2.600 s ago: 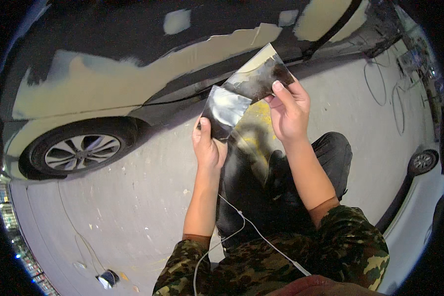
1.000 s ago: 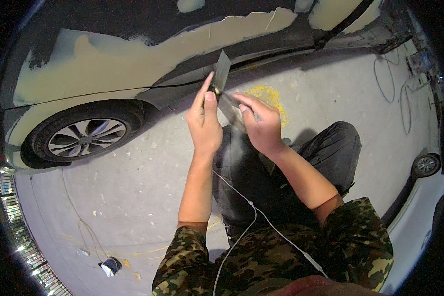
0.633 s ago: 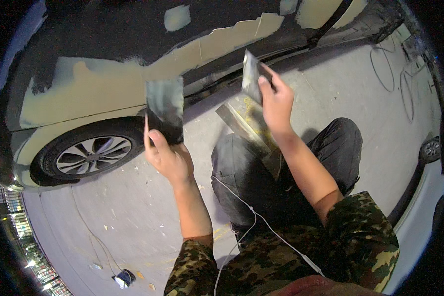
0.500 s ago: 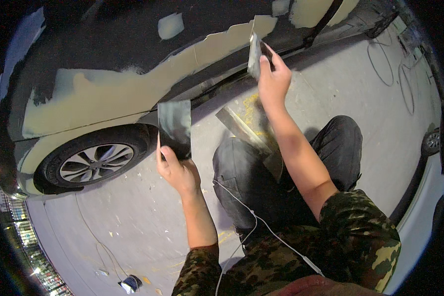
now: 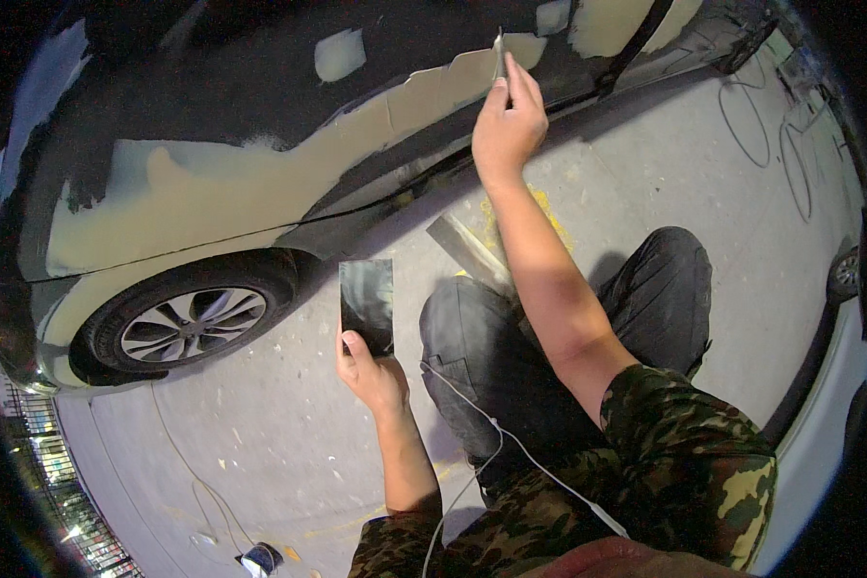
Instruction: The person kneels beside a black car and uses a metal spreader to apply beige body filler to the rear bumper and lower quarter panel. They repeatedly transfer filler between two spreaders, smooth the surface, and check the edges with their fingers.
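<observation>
My left hand [image 5: 373, 371] holds a dark rectangular sheet [image 5: 367, 302], upright, low in front of my left knee. My right hand [image 5: 508, 123] is raised with a thin sheet [image 5: 499, 53] pinched edge-on in its fingers, held against the beige filler strip [image 5: 424, 96] on the black car's side panel [image 5: 260, 87]. A third flat metal-looking sheet [image 5: 467, 252] rests on my knee, partly hidden by my right forearm.
The black car has wide beige filler patches [image 5: 183, 197] and a front wheel [image 5: 185, 323] at left. A white cable [image 5: 491, 429] runs across my lap. Hoses or cables [image 5: 790, 144] lie on the concrete floor at right. A small object [image 5: 258, 557] lies near the bottom.
The two sheets I held together have been separated. My left hand dropped with the dark sheet toward my knee. My right hand rose with the thin sheet to the car's filler strip.
</observation>
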The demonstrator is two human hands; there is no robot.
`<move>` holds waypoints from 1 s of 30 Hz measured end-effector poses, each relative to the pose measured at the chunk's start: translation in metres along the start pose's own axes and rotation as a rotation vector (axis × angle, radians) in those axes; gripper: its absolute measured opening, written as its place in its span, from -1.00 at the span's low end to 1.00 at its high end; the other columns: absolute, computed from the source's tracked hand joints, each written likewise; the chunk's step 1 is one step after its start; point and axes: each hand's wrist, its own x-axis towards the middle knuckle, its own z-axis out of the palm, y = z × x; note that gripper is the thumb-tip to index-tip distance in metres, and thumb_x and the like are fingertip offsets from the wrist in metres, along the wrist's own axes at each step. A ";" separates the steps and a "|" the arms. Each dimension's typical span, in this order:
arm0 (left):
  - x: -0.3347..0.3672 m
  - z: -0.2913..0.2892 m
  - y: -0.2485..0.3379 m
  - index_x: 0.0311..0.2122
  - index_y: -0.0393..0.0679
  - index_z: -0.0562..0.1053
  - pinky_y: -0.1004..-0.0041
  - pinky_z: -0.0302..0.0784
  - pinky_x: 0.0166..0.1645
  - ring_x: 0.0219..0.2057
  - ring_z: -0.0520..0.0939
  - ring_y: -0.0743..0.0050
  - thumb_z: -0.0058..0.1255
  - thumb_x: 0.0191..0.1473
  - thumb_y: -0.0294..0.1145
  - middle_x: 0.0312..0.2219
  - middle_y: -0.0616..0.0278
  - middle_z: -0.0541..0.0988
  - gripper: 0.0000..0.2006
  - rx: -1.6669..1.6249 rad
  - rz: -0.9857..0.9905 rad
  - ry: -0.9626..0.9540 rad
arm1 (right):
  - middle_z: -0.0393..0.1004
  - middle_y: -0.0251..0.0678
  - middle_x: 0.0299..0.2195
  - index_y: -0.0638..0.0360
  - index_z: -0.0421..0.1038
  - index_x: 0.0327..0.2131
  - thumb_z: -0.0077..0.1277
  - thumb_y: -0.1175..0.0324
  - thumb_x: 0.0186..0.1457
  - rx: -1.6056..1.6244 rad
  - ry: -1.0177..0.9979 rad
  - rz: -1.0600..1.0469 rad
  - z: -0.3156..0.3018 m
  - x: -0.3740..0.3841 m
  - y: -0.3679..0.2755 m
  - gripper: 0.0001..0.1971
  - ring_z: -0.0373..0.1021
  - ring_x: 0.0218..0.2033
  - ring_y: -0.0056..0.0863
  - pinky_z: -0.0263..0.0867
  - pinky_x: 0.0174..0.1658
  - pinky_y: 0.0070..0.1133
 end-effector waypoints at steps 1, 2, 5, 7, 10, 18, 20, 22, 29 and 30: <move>-0.001 -0.001 0.000 0.14 -0.47 0.36 0.37 0.44 0.14 0.00 0.59 0.30 -0.03 0.36 -0.09 0.00 0.00 0.55 -0.45 0.013 -0.015 0.017 | 0.56 -0.12 -0.05 0.25 0.53 0.03 -0.03 0.54 0.18 0.008 -0.009 -0.011 0.002 -0.005 -0.004 -0.66 0.52 -0.08 -0.13 0.42 -0.01 -0.38; -0.002 -0.002 0.000 0.11 -0.45 0.38 0.36 0.44 0.13 -0.01 0.59 0.29 -0.02 0.35 -0.07 -0.01 0.02 0.56 -0.46 0.012 -0.022 0.027 | 0.56 -0.13 -0.05 0.24 0.53 0.03 -0.02 0.55 0.18 0.016 -0.016 -0.022 0.005 -0.011 -0.008 -0.65 0.52 -0.08 -0.13 0.42 -0.01 -0.38; -0.005 -0.004 0.001 0.08 -0.41 0.40 0.36 0.46 0.11 -0.02 0.60 0.29 0.00 0.34 -0.07 -0.02 0.05 0.57 -0.49 0.000 -0.029 0.047 | 0.56 -0.13 -0.02 0.24 0.52 0.06 -0.02 0.53 0.20 0.016 -0.068 -0.026 0.009 -0.030 -0.021 -0.65 0.52 -0.03 -0.20 0.39 0.05 -0.41; -0.008 -0.007 0.003 0.10 -0.44 0.38 0.37 0.46 0.11 -0.02 0.60 0.29 -0.01 0.35 -0.08 -0.02 0.03 0.57 -0.48 -0.011 -0.030 0.055 | 0.55 -0.15 -0.02 0.22 0.52 0.06 0.00 0.54 0.18 0.008 -0.093 -0.049 0.013 -0.041 -0.030 -0.64 0.51 -0.03 -0.19 0.40 0.04 -0.42; -0.013 -0.013 0.005 0.15 -0.50 0.36 0.39 0.48 0.11 -0.03 0.60 0.31 -0.04 0.36 -0.11 -0.02 0.01 0.57 -0.45 -0.027 -0.025 0.064 | 0.55 -0.17 -0.03 0.20 0.53 0.06 0.03 0.55 0.16 0.031 -0.110 -0.092 0.017 -0.057 -0.044 -0.63 0.51 -0.05 -0.18 0.40 0.02 -0.40; -0.027 -0.026 0.014 0.13 -0.49 0.36 0.39 0.49 0.09 -0.05 0.60 0.33 -0.03 0.36 -0.12 -0.04 0.01 0.56 -0.47 -0.050 -0.020 0.127 | 0.56 -0.31 -0.04 0.14 0.57 0.01 0.09 0.58 0.03 0.008 -0.150 -0.183 0.028 -0.091 -0.077 -0.58 0.49 -0.08 -0.23 0.42 -0.04 -0.39; -0.031 -0.028 0.018 0.08 -0.43 0.37 0.38 0.47 0.07 -0.05 0.59 0.33 0.00 0.34 -0.09 -0.04 0.06 0.55 -0.49 -0.039 -0.015 0.131 | 0.57 -0.34 -0.07 0.11 0.59 -0.02 0.09 0.60 0.01 0.005 -0.152 -0.204 0.032 -0.101 -0.086 -0.58 0.49 -0.09 -0.23 0.45 -0.09 -0.39; -0.034 -0.031 0.023 0.06 -0.40 0.38 0.37 0.46 0.07 -0.05 0.58 0.32 0.01 0.33 -0.07 -0.05 0.08 0.55 -0.50 -0.032 -0.005 0.154 | 0.54 -0.29 -0.06 0.17 0.57 -0.02 0.09 0.56 0.05 0.015 -0.171 -0.249 0.034 -0.110 -0.095 -0.63 0.47 -0.06 -0.20 0.47 -0.08 -0.37; -0.044 -0.038 0.037 0.09 -0.41 0.35 0.33 0.44 0.14 -0.01 0.56 0.28 -0.01 0.35 -0.08 -0.02 0.04 0.53 -0.49 -0.056 0.064 0.215 | 0.56 -0.35 -0.11 0.10 0.60 -0.07 0.09 0.57 -0.01 0.043 -0.263 -0.301 0.038 -0.145 -0.130 -0.63 0.49 -0.09 -0.24 0.47 -0.09 -0.39; -0.045 -0.039 0.039 0.09 -0.41 0.34 0.32 0.43 0.16 0.00 0.56 0.28 -0.02 0.35 -0.09 -0.01 0.04 0.53 -0.50 -0.069 0.083 0.212 | 0.57 -0.36 -0.10 0.10 0.60 -0.08 0.09 0.57 0.00 0.058 -0.287 -0.309 0.037 -0.149 -0.135 -0.63 0.49 -0.09 -0.24 0.48 -0.09 -0.39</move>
